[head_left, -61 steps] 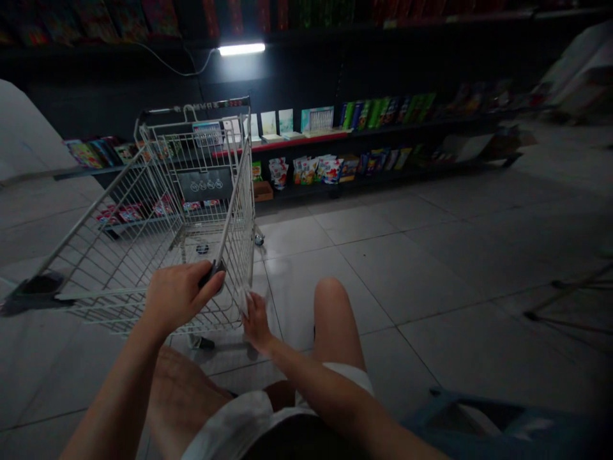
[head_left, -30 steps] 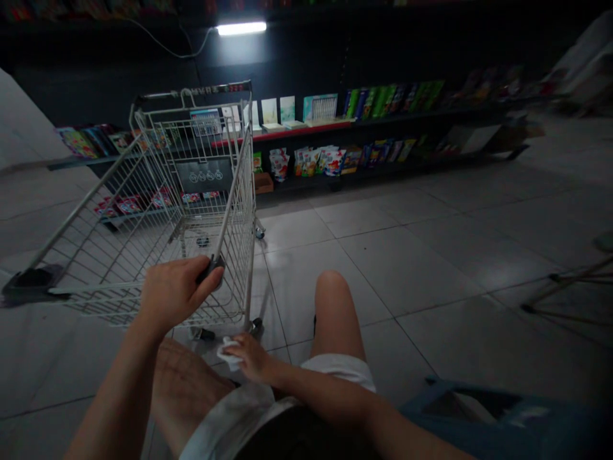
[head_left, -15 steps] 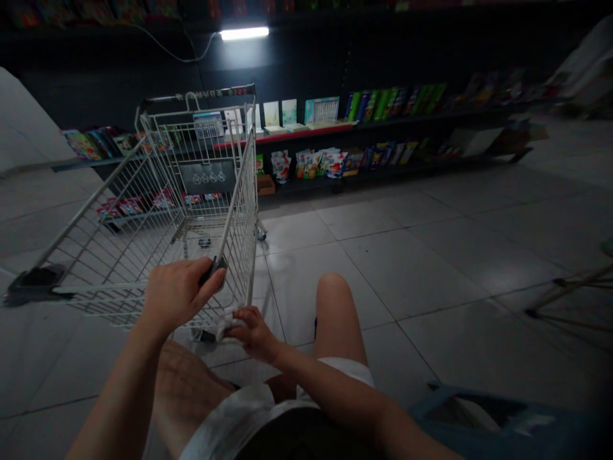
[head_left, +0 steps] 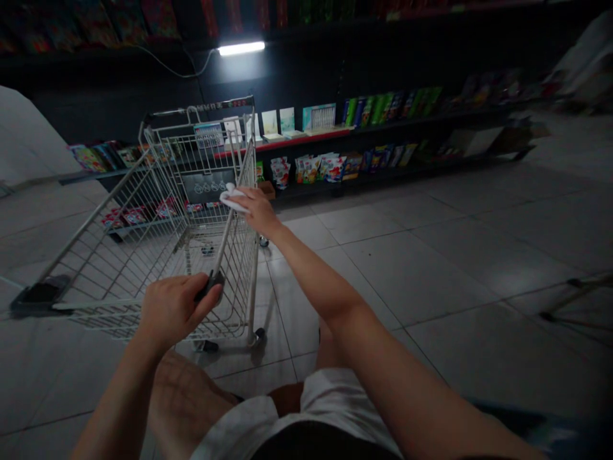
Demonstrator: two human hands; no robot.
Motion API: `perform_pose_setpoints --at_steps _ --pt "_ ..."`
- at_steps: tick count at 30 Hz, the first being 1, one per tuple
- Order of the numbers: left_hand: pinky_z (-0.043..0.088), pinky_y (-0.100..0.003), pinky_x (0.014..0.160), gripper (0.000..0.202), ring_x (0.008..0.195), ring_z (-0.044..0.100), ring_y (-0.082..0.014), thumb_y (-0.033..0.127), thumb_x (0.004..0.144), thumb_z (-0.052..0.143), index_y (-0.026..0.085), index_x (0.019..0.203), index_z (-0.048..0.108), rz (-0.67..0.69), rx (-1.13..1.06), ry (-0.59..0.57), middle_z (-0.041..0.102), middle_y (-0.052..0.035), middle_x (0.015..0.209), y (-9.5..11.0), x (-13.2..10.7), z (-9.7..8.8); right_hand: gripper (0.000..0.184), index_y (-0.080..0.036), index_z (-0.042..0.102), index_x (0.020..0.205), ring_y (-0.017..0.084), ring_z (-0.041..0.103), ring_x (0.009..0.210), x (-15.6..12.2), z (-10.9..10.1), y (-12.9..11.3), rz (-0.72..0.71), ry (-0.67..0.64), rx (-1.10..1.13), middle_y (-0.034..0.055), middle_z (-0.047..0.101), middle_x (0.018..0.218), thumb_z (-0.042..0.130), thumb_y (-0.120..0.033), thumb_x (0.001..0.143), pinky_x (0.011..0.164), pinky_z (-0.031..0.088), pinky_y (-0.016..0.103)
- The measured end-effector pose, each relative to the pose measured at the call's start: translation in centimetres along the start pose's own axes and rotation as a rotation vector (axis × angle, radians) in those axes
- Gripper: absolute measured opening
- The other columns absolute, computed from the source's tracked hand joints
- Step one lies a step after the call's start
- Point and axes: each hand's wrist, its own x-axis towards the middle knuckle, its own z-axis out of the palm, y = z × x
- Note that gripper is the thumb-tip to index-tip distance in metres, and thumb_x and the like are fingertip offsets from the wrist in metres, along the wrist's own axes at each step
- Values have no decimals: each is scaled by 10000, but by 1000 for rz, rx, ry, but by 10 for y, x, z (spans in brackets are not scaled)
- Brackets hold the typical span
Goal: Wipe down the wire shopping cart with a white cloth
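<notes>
Wire shopping cart [head_left: 122, 246], one, pale metal mesh, standing on a grey tiled floor [head_left: 445, 268] directly before the person, angled away, its caster wheel [head_left: 259, 335] resting on the tiles; left hand [head_left: 177, 313] closed, fingers curled around a dark grip [head_left: 211, 283] on the cart's near side rail, a hold that appears to steady the cart and keep it within reach; right hand [head_left: 258, 212] raised over the cart's side wall, thumb and fingers pinching a crumpled white cloth [head_left: 230, 198], its loose end projecting toward the wire, presumably so that the cloth can meet the metal while the other hand braces; contact between cloth and wire cannot be told from this view; beyond the cart, a low black shelf unit [head_left: 383, 126] with a red-edged tier [head_left: 306, 135]; printed packets [head_left: 316, 169] and books [head_left: 322, 116] stand with covers facing the aisle, evidently for display; a strip lamp [head_left: 242, 48] is fixed above them; white shorts [head_left: 342, 409] appear at the lower edge.
</notes>
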Motion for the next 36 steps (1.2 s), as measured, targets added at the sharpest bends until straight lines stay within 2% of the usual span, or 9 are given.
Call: perform_pose_setpoints --at_steps 4,10,15,19,22,25,29,33,36 --pt "219 -261 506 470 467 492 -136 478 968 397 186 621 522 74 12 111 538 -6 500 -1 -3 3 425 -192 669 1237 226 528 1115 8 -17 -11 128 -94 -72 89 606 1208 491 -45 880 1029 452 446" --pt "268 -253 481 406 437 487 -115 375 960 485 178 609 536 226 2 258 515 8 477 -5 -10 4 382 -259 687 1150 182 490 1087 -36 -33 -70 -217 -189 -36 24 585 1250 479 -51 907 990 466 382" --pt "324 -263 493 399 454 507 -117 354 947 492 176 600 571 212 -87 190 548 -13 501 -17 -23 -1 324 -197 711 1043 185 519 1064 13 -18 -14 -28 -133 -9 29 570 1164 446 -65 911 969 488 407" --pt "383 -294 535 479 507 557 -158 490 955 360 192 690 625 5 -260 -84 596 -34 551 -28 -32 -19 322 -165 687 1091 209 517 1121 42 7 5 198 4 16 59 553 1189 460 -63 887 1039 453 452" --pt "456 -335 615 586 643 648 -224 623 932 273 186 1007 656 -202 -340 -341 689 -56 702 -32 -20 -36 464 -188 590 1302 228 451 1256 2 44 -26 294 186 69 98 505 1311 457 -74 873 1114 403 438" --pt "504 -392 746 671 806 681 -268 692 890 332 175 1263 543 -246 -383 -464 728 -84 901 -33 8 -40 588 -200 496 1422 257 401 1323 -93 98 -69 373 236 147 126 445 1415 485 -117 840 1166 353 466" --pt "519 -396 748 497 791 663 -262 604 863 411 174 1059 564 -170 -423 -445 699 -104 916 -33 37 -28 656 -129 509 1414 281 430 1308 -212 156 -106 648 20 295 179 477 1383 494 -89 759 1146 389 504" --pt "552 -374 677 353 698 677 -223 484 857 397 194 1040 480 -269 -626 -520 666 -86 933 -36 35 -19 653 -120 526 1401 248 516 1208 -213 156 -126 814 40 440 151 539 1239 478 -82 751 1107 453 446" --pt "563 -380 681 303 690 679 -221 465 844 406 204 987 465 -294 -632 -525 638 -60 888 -38 30 -19 680 -184 451 1477 237 491 1256 -176 137 -140 646 167 441 130 500 1275 472 -120 801 1133 429 429"
